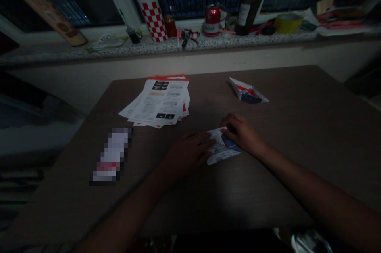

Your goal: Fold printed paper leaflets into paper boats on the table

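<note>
A folded sheet of printed paper point(224, 153), white with dark blue areas, lies on the brown table in front of me. My left hand point(192, 152) rests over its left side, fingers stretched out and lying flat on it. At the upper right edge of the sheet, my right hand point(242, 133) has its thumb on the paper and its other fingers bent, gripping that edge. Farther back on the right sits a folded paper piece point(249, 91) in white, red and dark blue, standing slightly off the tabletop and apart from both hands.
A stack of printed sheets point(160, 102) lies at the back left of the table point(282, 189). Nearer me on the left is a phone point(111, 156), its screen blurred out. Behind, the stone windowsill point(119, 50) carries a checkered bottle point(153, 15), a red can point(212, 21) and yellow tape point(287, 23).
</note>
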Motion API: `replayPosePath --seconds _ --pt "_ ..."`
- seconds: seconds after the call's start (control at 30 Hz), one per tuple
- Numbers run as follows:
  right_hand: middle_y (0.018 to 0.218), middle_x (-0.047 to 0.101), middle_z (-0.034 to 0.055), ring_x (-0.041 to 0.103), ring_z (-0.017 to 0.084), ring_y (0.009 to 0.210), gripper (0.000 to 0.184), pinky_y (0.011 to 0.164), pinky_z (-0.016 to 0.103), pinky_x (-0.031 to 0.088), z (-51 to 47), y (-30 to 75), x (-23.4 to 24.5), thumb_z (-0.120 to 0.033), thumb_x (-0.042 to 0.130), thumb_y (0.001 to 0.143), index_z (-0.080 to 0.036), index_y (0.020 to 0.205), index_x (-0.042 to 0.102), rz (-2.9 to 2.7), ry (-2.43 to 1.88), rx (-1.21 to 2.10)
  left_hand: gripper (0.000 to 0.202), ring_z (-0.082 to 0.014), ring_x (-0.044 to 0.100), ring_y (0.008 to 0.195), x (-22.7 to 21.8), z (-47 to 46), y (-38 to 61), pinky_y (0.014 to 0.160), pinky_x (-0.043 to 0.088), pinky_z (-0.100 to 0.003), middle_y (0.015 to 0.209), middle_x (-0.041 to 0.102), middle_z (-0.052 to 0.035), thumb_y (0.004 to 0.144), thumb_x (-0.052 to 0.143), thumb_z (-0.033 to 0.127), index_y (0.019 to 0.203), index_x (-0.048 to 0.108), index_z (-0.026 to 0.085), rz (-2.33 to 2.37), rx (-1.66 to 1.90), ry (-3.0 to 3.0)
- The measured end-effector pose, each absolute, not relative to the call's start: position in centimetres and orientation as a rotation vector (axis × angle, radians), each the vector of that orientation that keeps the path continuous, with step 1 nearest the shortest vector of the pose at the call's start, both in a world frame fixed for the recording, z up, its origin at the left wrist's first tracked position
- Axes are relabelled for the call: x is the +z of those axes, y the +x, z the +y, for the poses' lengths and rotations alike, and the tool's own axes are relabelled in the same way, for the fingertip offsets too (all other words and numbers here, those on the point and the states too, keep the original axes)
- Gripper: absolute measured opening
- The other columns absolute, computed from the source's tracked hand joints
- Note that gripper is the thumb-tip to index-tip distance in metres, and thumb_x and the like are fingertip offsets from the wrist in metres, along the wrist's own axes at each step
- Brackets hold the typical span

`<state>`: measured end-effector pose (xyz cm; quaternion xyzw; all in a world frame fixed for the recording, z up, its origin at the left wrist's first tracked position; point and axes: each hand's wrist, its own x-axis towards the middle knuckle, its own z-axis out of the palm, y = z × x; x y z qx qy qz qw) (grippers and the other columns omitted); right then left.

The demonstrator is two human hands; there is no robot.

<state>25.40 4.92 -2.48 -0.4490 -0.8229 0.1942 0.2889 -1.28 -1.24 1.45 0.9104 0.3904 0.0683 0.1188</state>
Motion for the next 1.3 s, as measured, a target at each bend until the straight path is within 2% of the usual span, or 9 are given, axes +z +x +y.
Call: replayPosePath --seconds 0.17,0.3,0.47,0.67,0.87,1.1,1.2,1.3 --pt "0.094 0.065 0.0049 0.065 0.022 0.087 0.005 0.08 0.034 0.05 5.6 25.5 -2.2 -0.024 0.071 0.097 -0.022 0.101 0.071 -2.214 -1.166 0.564 0.044 -0.0297 0.061 0.136 1.6 -1.4 -0.7 0.114 0.046 -0.05 0.157 0.058 -0.0097 0.109 0.055 0.042 0.15 0.059 0.026 1.172 0.194 2.679" --pt "0.087 0.063 0.0016 0.063 0.019 0.078 0.003 0.074 0.031 0.048 6.0 25.6 -1.8 -0.023 0.072 0.096 -0.022 0.099 0.072 -2.218 -1.165 0.627 0.045 -0.0296 0.061 0.134 1.6 -1.7 -0.4 0.113 0.046 -0.049 0.158 0.057 -0.0085 0.11 0.051 0.044 0.152 0.058 0.029 1.188 0.219 2.682" --pt "0.085 0.064 0.0015 0.063 0.019 0.077 0.002 0.073 0.031 0.048 6.1 25.6 -1.7 -0.024 0.072 0.095 -0.023 0.097 0.072 -2.212 -1.173 0.624 0.044 -0.029 0.059 0.136 1.3 -1.8 -0.6 0.114 0.044 -0.049 0.158 0.057 -0.0077 0.111 0.049 0.044 0.153 0.056 0.033 1.169 0.217 2.72" --pt "0.087 0.064 0.0019 0.063 0.019 0.079 0.003 0.074 0.031 0.048 6.2 25.6 -2.0 -0.023 0.072 0.095 -0.022 0.098 0.071 -2.207 -1.165 0.637 0.045 -0.0299 0.053 0.144 1.3 -1.6 -0.4 0.116 0.043 -0.049 0.157 0.058 -0.0072 0.11 0.051 0.04 0.154 0.055 0.029 1.133 0.182 2.719" --pt "0.087 0.064 0.0018 0.063 0.02 0.081 0.003 0.076 0.032 0.048 6.2 25.7 -2.1 -0.025 0.071 0.096 -0.023 0.098 0.072 -2.225 -1.168 0.632 0.044 -0.0278 0.053 0.146 1.5 -1.8 -0.5 0.118 0.041 -0.049 0.157 0.059 -0.0058 0.112 0.047 0.043 0.152 0.057 0.029 1.123 0.232 2.688" --pt "0.088 0.064 0.002 0.063 0.019 0.08 0.004 0.075 0.031 0.048 6.1 25.6 -1.9 -0.024 0.072 0.095 -0.022 0.099 0.072 -2.217 -1.183 0.631 0.045 -0.0306 0.053 0.147 1.8 -2.5 -0.3 0.119 0.042 -0.054 0.159 0.057 -0.0041 0.11 0.05 0.042 0.153 0.057 0.031 1.196 0.227 2.639" --pt "0.088 0.064 0.0018 0.064 0.02 0.081 0.005 0.076 0.032 0.048 6.0 25.6 -1.9 -0.023 0.073 0.095 -0.023 0.099 0.072 -2.207 -1.187 0.626 0.047 -0.0288 0.051 0.15 2.0 -2.5 -0.5 0.12 0.045 -0.051 0.161 0.055 -0.0062 0.111 0.048 0.043 0.155 0.056 0.027 1.179 0.247 2.568" --pt "0.088 0.064 0.0017 0.064 0.019 0.08 0.005 0.075 0.031 0.048 6.0 25.6 -1.9 -0.024 0.072 0.095 -0.023 0.1 0.072 -2.203 -1.187 0.632 0.046 -0.0259 0.051 0.15 2.2 -2.3 -0.8 0.12 0.045 -0.047 0.161 0.055 -0.0051 0.111 0.046 0.041 0.155 0.056 0.028 1.169 0.258 2.535"
